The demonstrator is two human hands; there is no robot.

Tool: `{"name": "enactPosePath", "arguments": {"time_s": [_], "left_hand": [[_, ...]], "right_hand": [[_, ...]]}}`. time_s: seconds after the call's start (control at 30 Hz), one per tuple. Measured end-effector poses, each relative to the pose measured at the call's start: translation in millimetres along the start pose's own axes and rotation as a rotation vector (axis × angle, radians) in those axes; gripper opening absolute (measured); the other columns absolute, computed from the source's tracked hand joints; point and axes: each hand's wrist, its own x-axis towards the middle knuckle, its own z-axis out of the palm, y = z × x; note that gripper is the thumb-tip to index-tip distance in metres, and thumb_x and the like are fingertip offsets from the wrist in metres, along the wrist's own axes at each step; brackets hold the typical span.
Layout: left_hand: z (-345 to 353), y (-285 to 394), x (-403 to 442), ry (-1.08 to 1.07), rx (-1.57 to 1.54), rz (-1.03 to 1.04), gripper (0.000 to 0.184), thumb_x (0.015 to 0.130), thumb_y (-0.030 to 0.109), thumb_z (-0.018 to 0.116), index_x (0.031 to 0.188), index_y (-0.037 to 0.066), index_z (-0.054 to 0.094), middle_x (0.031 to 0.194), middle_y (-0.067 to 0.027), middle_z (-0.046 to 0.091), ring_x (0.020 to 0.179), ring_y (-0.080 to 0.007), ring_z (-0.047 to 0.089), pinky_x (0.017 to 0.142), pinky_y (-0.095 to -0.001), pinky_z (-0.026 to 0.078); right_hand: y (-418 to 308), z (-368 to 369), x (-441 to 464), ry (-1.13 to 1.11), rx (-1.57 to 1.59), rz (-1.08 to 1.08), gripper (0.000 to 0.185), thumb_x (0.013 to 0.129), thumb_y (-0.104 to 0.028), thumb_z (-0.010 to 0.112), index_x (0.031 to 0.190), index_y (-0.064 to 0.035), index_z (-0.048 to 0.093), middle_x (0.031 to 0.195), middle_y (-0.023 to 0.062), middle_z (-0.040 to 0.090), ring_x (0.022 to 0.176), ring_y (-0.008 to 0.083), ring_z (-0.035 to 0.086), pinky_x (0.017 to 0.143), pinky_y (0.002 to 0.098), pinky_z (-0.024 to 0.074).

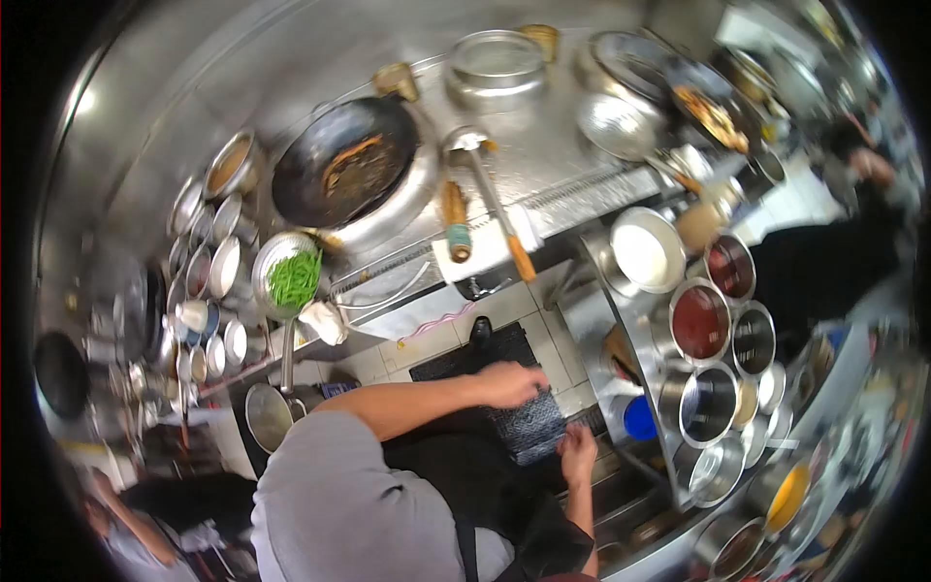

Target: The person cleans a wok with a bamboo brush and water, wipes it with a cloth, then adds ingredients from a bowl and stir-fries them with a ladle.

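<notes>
While your left hand (pixel 514 385) and right hand (pixel 578 452) hang apart, both partly curled, contents impossible to tell: ladle (pixel 493 199), one, on worktop (pixel 543 145) ahead, wooden handle (pixel 522 260) toward you; best gripped there.

Single view: head-mounted. The camera sits above the wearer's torso and faces forward and steeply down. The lens is wide-angle; the field curves and ends in dark, rounded corners. The shirt (pixel 335 504) fills the lower foreground at close range. Left hand (pixel 512 385) and right hand (pixel 579 452) lie just beyond, near frame centre, above the floor (pixel 553 354). The stove (pixel 533 126) crosses the upper field, farther off, its front edge oblique. Coverage extends laterally to bowls (pixel 227 267) at left and pots (pixel 698 320) at right.
</notes>
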Motion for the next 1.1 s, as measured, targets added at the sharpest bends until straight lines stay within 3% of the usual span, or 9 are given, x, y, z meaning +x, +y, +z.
{"name": "enactPosePath", "arguments": {"time_s": [0.07, 0.1, 0.23, 0.37, 0.5, 0.63, 0.77, 0.83, 1.1], "left_hand": [[0.1, 19.0, 15.4, 0.226, -0.091, -0.071, 0.03, 0.097, 0.021, 0.063, 0.126, 0.013, 0.06, 0.085, -0.0138, 0.072, 0.082, -0.0332, 0.072, 0.075, -0.0442, 0.056], [-84.4, -46.6, -66.1, 0.384, -0.129, -0.14, 0.031, 0.097, 0.02, 0.063, 0.126, 0.013, 0.059, 0.082, -0.0136, 0.071, 0.08, -0.0326, 0.072, 0.071, -0.0448, 0.056], [-206.0, -89.0, -82.3, 0.878, -0.172, -0.324, 0.031, 0.095, 0.015, 0.067, 0.126, 0.012, 0.062, 0.078, -0.0095, 0.067, 0.067, -0.023, 0.066, 0.063, -0.0368, 0.052], [-257.9, -114.2, -110.8, 0.926, -0.212, -0.362, 0.032, 0.094, 0.012, 0.069, 0.125, 0.01, 0.064, 0.082, -0.0073, 0.067, 0.066, -0.018, 0.064, 0.062, -0.0331, 0.052], [-274.8, -130.9, -146.9, 1.075, -0.255, -0.404, 0.032, 0.092, 0.008, 0.071, 0.123, 0.009, 0.064, 0.091, -0.0111, 0.069, 0.071, -0.0203, 0.067, 0.064, -0.0329, 0.054], [-273.5, -148.4, -190.9, 1.297, -0.261, -0.468, 0.032, 0.091, 0.001, 0.07, 0.122, 0.005, 0.064, 0.092, -0.0102, 0.069, 0.072, -0.0163, 0.065, 0.068, -0.0285, 0.054], [-291.1, -147.7, -212.6, 1.422, -0.296, -0.629, 0.03, 0.091, 0.0, 0.07, 0.121, 0.002, 0.064, 0.089, -0.0093, 0.068, 0.073, -0.0155, 0.064, 0.069, -0.0289, 0.054], [-299.8, -154.2, -211.9, 1.463, -0.359, -0.65, 0.029, 0.091, 0.0, 0.07, 0.12, 0.001, 0.064, 0.088, -0.009, 0.068, 0.073, -0.0153, 0.064, 0.069, -0.0292, 0.054], [-329.0, -175.6, -167.1, 1.387, -0.27, -0.56, 0.027, 0.089, -0.002, 0.07, 0.115, 0.003, 0.066, 0.089, -0.0102, 0.066, 0.077, -0.0207, 0.066, 0.073, -0.0331, 0.055]], "right_hand": [[-1.8, -48.1, 59.8, -0.014, -0.204, -0.307, 0.037, 0.086, 0.001, 0.064, 0.123, -0.0021, 0.062, 0.113, 0.0167, 0.065, 0.101, 0.0338, 0.066, 0.088, 0.0422, 0.0537], [-105.4, 40.8, 66.7, -0.1, -0.215, -0.287, 0.042, 0.085, 0.0, 0.066, 0.127, -0.0025, 0.06, 0.12, 0.0183, 0.061, 0.107, 0.0359, 0.063, 0.091, 0.043, 0.0523], [-237.1, 110.1, 224.1, -0.176, -0.395, -0.53, 0.067, 0.083, -0.006, 0.073, 0.144, -0.004, 0.046, 0.139, 0.0279, 0.043, 0.123, 0.0465, 0.05, 0.106, 0.0474, 0.0446], [-227.5, 178.5, 318.5, -0.355, -0.605, -0.485, 0.089, 0.077, -0.003, 0.076, 0.154, -0.0053, 0.03, 0.136, 0.0324, 0.036, 0.116, 0.0488, 0.051, 0.103, 0.0495, 0.0461], [-241.0, 187.9, 333.0, -0.313, -0.688, -0.419, 0.085, 0.079, -0.003, 0.071, 0.155, -0.0037, 0.031, 0.117, 0.0277, 0.052, 0.094, 0.0392, 0.063, 0.083, 0.0447, 0.0556], [-297.2, 169.3, 345.8, -0.397, -0.079, 0.092, 0.072, 0.086, -0.007, 0.058, 0.155, -0.0001, 0.036, 0.061, 0.0025, 0.052, 0.047, 0.0133, 0.051, 0.04, 0.0318, 0.0427], [-344.4, 186.2, 389.9, -0.334, 0.004, -0.022, 0.055, 0.1, -0.021, 0.062, 0.146, 0.0022, 0.043, 0.064, 0.0034, 0.055, 0.047, 0.0121, 0.052, 0.04, 0.0312, 0.0429], [-384.7, 199.3, 433.5, -0.393, 0.039, -0.092, 0.032, 0.102, -0.02, 0.059, 0.128, -0.0018, 0.052, 0.063, 0.0015, 0.052, 0.046, 0.011, 0.051, 0.038, 0.0302, 0.0414], [-554.9, 312.3, 550.3, -0.511, -0.291, -0.4, 0.042, 0.096, -0.019, 0.058, 0.132, 0.0026, 0.054, 0.066, 0.0086, 0.06, 0.051, 0.0195, 0.058, 0.048, 0.0374, 0.0483]]}}
